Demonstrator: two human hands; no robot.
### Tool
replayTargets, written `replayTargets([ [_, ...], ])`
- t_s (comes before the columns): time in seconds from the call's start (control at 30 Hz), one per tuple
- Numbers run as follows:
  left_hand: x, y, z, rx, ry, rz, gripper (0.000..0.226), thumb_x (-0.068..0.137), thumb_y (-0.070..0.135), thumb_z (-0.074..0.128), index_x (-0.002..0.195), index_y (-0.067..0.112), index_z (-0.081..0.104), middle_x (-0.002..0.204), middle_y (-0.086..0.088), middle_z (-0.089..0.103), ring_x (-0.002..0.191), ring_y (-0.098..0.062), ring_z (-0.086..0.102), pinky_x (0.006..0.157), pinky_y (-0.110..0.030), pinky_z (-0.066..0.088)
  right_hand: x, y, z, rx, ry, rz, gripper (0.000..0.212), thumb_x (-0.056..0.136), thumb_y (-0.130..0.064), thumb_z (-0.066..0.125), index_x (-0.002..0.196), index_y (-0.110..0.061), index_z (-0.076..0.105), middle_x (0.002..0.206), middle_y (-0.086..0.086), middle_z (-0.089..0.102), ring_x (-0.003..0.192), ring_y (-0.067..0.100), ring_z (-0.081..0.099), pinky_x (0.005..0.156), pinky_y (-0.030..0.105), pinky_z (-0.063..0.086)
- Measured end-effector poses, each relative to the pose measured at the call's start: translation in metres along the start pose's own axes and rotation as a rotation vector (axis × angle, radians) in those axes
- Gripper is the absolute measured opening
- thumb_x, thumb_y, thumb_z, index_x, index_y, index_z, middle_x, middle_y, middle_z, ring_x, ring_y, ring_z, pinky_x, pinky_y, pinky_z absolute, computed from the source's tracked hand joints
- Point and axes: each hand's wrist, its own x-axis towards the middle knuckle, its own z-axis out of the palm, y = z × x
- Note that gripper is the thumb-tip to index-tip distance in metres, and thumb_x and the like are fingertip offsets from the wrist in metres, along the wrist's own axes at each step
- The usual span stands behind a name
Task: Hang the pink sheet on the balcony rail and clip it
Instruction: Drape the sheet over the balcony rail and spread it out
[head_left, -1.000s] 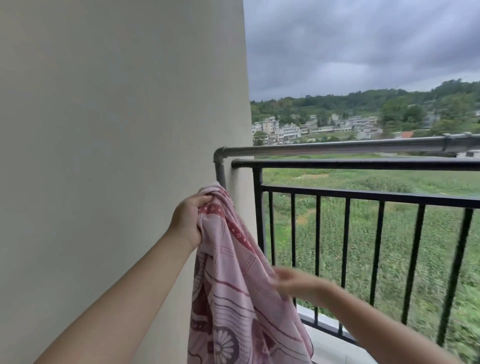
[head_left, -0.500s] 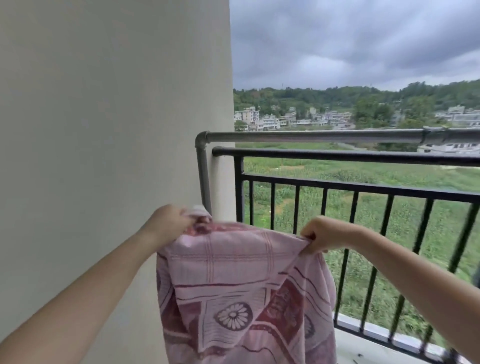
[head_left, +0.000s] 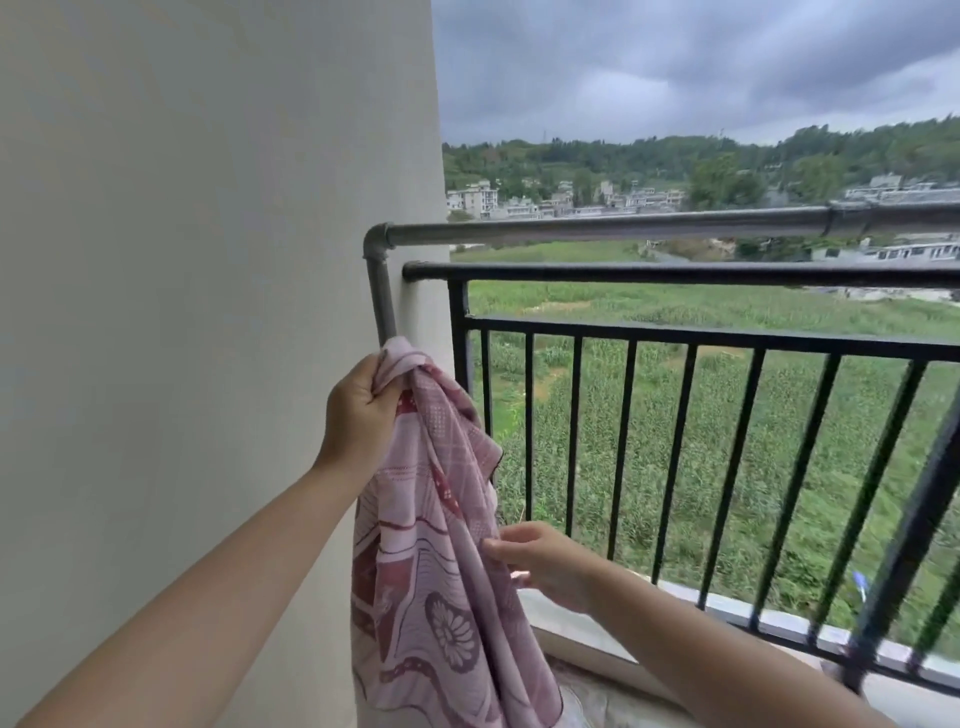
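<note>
The pink sheet (head_left: 441, 545), patterned in dark red with flower motifs, hangs bunched in a long fold. My left hand (head_left: 358, 410) grips its top corner just below the bend of the grey pipe rail (head_left: 597, 227). My right hand (head_left: 540, 564) is lower, fingers spread, touching the sheet's right edge without a clear grip. Behind the grey pipe rail runs the black balcony rail (head_left: 675, 273) with vertical bars. The sheet is not on either rail. No clip is in view.
A plain cream wall (head_left: 182, 312) fills the left side, close to the sheet. The grey pipe drops vertically (head_left: 382, 306) beside the wall. A low ledge (head_left: 597, 634) runs under the black bars. Fields and houses lie beyond.
Half a second ago both hands held the sheet's top edge spread wide. Now the right hand has let go and dropped lower, and the sheet hangs bunched from my raised left hand.
</note>
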Motion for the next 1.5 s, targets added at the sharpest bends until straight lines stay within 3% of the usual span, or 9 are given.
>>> replayTargets([
  [0.13, 0.003, 0.003, -0.019, 0.352, 0.031, -0.133, 0.022, 0.091, 0.016, 0.05, 0.095, 0.001, 0.064, 0.092, -0.017, 0.066, 0.088, -0.03, 0.059, 0.07, -0.028, 0.042, -0.011, -0.03, -0.027, -0.072, 0.407, -0.127, 0.016, 0.088, -0.008, 0.05, 0.082, -0.002, 0.063, 0.076, 0.01, 0.058, 0.068, 0.019, 0.052, 0.064, 0.025, 0.043],
  [0.27, -0.001, 0.018, -0.036, 1.258, -0.783, -0.33, 0.041, 0.082, 0.047, 0.056, 0.104, 0.012, 0.062, 0.105, -0.005, 0.067, 0.095, -0.026, 0.062, 0.068, -0.025, 0.048, -0.042, -0.097, -0.069, -0.39, 0.681, -0.355, 0.018, 0.09, -0.008, 0.045, 0.077, -0.008, 0.058, 0.066, 0.001, 0.051, 0.054, 0.011, 0.045, 0.045, 0.017, 0.045],
  [0.37, -0.002, 0.02, -0.015, 1.099, -1.032, -0.247, 0.071, 0.074, 0.054, 0.062, 0.131, 0.016, 0.043, 0.129, -0.005, 0.056, 0.11, -0.022, 0.058, 0.087, -0.03, 0.049, -0.062, -0.149, -0.077, -0.642, 0.694, -0.616, 0.016, 0.088, -0.006, 0.048, 0.094, -0.002, 0.062, 0.077, 0.002, 0.058, 0.062, 0.012, 0.053, 0.059, 0.014, 0.052],
  [0.53, 0.005, 0.043, 0.045, -0.172, -0.827, -0.148, 0.036, 0.078, 0.032, 0.066, 0.111, 0.02, 0.057, 0.099, -0.001, 0.066, 0.09, -0.01, 0.064, 0.082, -0.03, 0.053, -0.083, -0.199, -0.076, -0.957, 0.533, -0.741, 0.022, 0.087, -0.001, 0.048, 0.104, 0.0, 0.063, 0.085, 0.002, 0.058, 0.075, 0.014, 0.055, 0.063, 0.011, 0.048],
  [0.7, 0.005, 0.059, 0.079, -0.219, -0.4, -0.075, 0.023, 0.09, 0.009, 0.051, 0.068, 0.011, 0.055, 0.069, -0.01, 0.052, 0.068, -0.024, 0.049, 0.064, -0.041, 0.048, -0.1, -0.188, -0.1, -1.026, 0.655, -0.611, 0.03, 0.079, -0.016, 0.064, 0.107, -0.005, 0.058, 0.07, -0.004, 0.055, 0.059, 0.01, 0.048, 0.048, 0.007, 0.038],
  [0.9, 0.027, 0.063, 0.074, -0.334, -0.162, -0.188, 0.03, 0.092, 0.012, 0.049, 0.066, 0.024, 0.057, 0.071, -0.008, 0.056, 0.077, -0.027, 0.051, 0.073, -0.041, 0.042, -0.072, -0.047, -0.09, -0.937, 0.776, -0.165, 0.081, 0.068, -0.047, 0.067, 0.134, -0.013, 0.033, 0.131, 0.003, 0.047, 0.118, 0.016, 0.045, 0.104, 0.034, 0.037],
  [1.17, 0.024, 0.066, 0.056, -0.476, -0.185, -0.248, 0.032, 0.092, 0.001, 0.042, 0.075, 0.018, 0.063, 0.075, -0.006, 0.061, 0.071, -0.02, 0.059, 0.072, -0.029, 0.05, 0.012, 0.014, -0.028, -0.411, 0.389, -0.043, 0.033, 0.081, -0.035, 0.059, 0.058, -0.012, 0.056, 0.061, 0.001, 0.048, 0.057, 0.009, 0.044, 0.051, 0.027, 0.034],
  [1.37, 0.044, 0.021, -0.003, 0.148, 0.133, -0.432, 0.02, 0.087, 0.009, 0.047, 0.073, 0.0, 0.058, 0.082, -0.021, 0.057, 0.072, -0.025, 0.049, 0.064, -0.033, 0.035, -0.004, -0.029, -0.075, -0.466, 0.341, -0.05, 0.027, 0.084, -0.025, 0.059, 0.06, -0.013, 0.062, 0.052, -0.004, 0.047, 0.047, 0.007, 0.037, 0.043, 0.017, 0.026],
  [1.5, 0.034, 0.014, -0.025, 0.739, -0.103, -0.43, 0.029, 0.089, 0.014, 0.044, 0.104, -0.006, 0.059, 0.1, -0.028, 0.06, 0.094, -0.038, 0.055, 0.075, -0.038, 0.042, -0.02, -0.081, -0.106, -0.592, 0.469, -0.092, 0.021, 0.088, -0.015, 0.052, 0.088, 0.001, 0.066, 0.058, 0.0, 0.05, 0.048, 0.009, 0.037, 0.042, 0.015, 0.033],
])
